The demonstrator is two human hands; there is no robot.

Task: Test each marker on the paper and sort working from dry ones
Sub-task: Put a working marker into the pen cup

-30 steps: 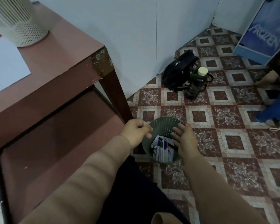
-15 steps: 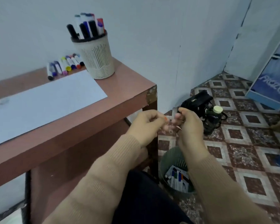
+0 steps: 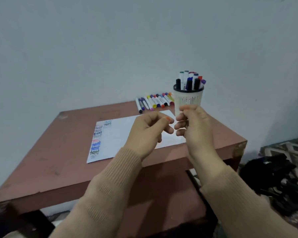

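Markers [image 3: 154, 101] are light, stiff and a little slippery, I judge, so a pinch at mid-barrel suits them. Above the near right part of the paper [image 3: 117, 134] the left hand [image 3: 147, 133] and right hand [image 3: 195, 129] hover with fingers curled; whether they pinch something I cannot tell. Behind the paper lies one row, and at its far right corner more stand in a white cup [image 3: 188, 100].
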